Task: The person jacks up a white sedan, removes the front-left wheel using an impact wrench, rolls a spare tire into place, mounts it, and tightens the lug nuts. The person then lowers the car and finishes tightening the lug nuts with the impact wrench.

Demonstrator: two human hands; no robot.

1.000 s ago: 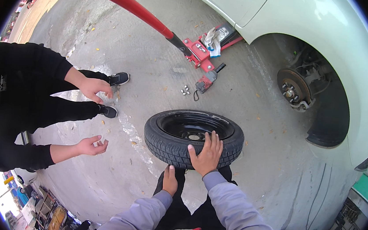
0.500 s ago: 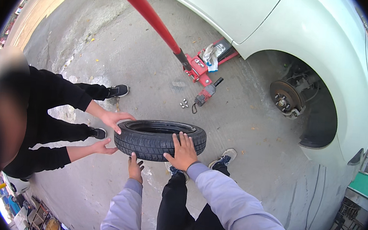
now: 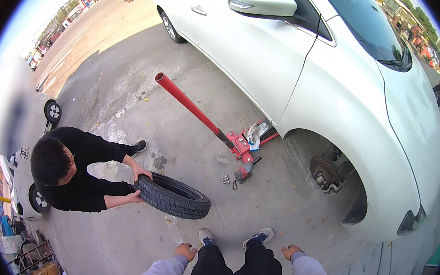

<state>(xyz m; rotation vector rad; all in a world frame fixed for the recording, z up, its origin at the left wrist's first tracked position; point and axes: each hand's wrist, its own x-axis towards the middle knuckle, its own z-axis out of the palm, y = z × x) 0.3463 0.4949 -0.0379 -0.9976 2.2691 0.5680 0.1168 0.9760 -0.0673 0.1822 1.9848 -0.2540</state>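
Observation:
A black tyre (image 3: pixel 174 202) is tilted in the air ahead of me to the left, held by another person (image 3: pixel 82 169) in dark clothes with both hands. My left hand (image 3: pixel 186 251) is low beside my left leg, apart from the tyre, with nothing in it and its fingers loosely bent. On the other side of my legs, my right hand (image 3: pixel 290 251) is also empty, its fingers loosely extended. A white car (image 3: pixel 336 90) stands at the right, its front wheel off and a rusty brake disc (image 3: pixel 326 172) bare in the arch.
A red floor jack (image 3: pixel 240 146) reaches under the car, its long handle (image 3: pixel 189 102) slanting up to the left. White gloves (image 3: pixel 254 136) lie on it. Beside it on the ground are an impact wrench (image 3: pixel 245 171) and several wheel nuts (image 3: pixel 226 179). Another car (image 3: pixel 20 171) stands behind the person.
Both my hands have come off the tyre and drawn back towards my legs, moving apart. The other person now holds it alone, farther left. My view has tilted up, showing more of the car.

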